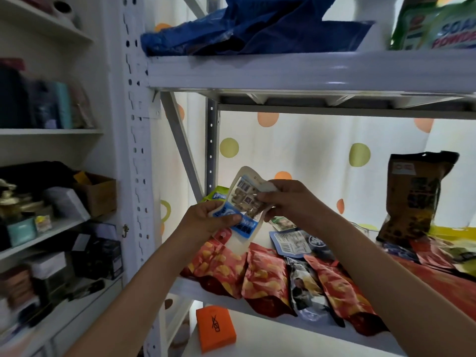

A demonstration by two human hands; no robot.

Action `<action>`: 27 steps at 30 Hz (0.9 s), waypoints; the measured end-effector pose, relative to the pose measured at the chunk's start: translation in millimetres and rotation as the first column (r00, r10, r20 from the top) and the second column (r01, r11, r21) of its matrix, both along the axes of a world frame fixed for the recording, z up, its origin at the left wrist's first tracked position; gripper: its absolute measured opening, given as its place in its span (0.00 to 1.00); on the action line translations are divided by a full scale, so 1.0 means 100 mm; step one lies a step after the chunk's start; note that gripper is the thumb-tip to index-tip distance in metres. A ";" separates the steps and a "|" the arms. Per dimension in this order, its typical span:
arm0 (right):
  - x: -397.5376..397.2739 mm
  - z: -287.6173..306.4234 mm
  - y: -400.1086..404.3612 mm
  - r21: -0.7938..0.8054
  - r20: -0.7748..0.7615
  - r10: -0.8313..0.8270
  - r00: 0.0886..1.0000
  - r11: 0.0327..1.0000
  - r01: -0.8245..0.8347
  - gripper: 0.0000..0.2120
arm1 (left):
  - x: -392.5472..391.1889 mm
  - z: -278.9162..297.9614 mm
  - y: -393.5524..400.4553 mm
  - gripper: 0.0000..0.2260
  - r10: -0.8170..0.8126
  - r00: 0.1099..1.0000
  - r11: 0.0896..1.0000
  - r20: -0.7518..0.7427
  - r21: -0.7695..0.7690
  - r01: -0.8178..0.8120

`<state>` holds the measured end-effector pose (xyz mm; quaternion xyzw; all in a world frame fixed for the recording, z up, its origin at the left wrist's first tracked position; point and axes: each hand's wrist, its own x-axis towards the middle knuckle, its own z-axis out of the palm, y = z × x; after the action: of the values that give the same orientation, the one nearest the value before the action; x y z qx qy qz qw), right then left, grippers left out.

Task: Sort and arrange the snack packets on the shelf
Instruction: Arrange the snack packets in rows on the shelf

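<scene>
I hold a white and blue snack packet (244, 202) up in front of the middle shelf (226, 297). My left hand (208, 220) grips its lower left edge, thumb across the blue label. My right hand (286, 199) pinches its upper right corner. Below lie several red and yellow chip packets (260, 276), a black and white packet (301, 284), and a blue packet with a barcode (293, 242). A green packet (219, 195) peeks out behind the held one. A tall brown bag (412, 197) stands at the right.
The upper shelf (309, 70) carries a blue plastic bag (244, 29) and a green soap powder bag (438, 24). An orange box (215, 328) lies on a white surface below. A white upright post (136, 150) separates a cluttered bookcase (46, 202) at left.
</scene>
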<state>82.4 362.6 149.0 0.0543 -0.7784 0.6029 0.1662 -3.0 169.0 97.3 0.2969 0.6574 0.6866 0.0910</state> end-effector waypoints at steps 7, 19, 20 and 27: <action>0.10 0.04 0.02 0.013 0.063 0.115 0.991 0.993 -0.116 0.14 | 0.13 0.16 -0.07 0.08 0.110 0.983 0.993 -0.147 -0.020 -0.114; 0.19 0.03 -0.26 -0.178 0.146 0.024 0.989 0.984 0.002 0.23 | 0.20 -0.08 0.07 0.15 0.336 0.569 0.868 -0.751 0.012 -0.497; 0.19 0.03 -0.27 -0.195 0.114 0.001 0.993 0.980 0.021 0.18 | 0.21 -0.12 0.09 0.18 0.302 0.519 0.887 -0.800 0.035 -0.461; 0.18 0.01 -0.12 -0.204 0.079 -0.120 0.990 0.970 0.134 0.07 | 0.04 -0.15 0.11 0.29 0.034 0.295 0.926 -0.955 -0.081 -0.369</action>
<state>100.8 350.2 149.6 -0.0335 -0.7177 0.6709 0.1837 1.0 179.9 82.5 0.5364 0.7100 0.2882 -0.3538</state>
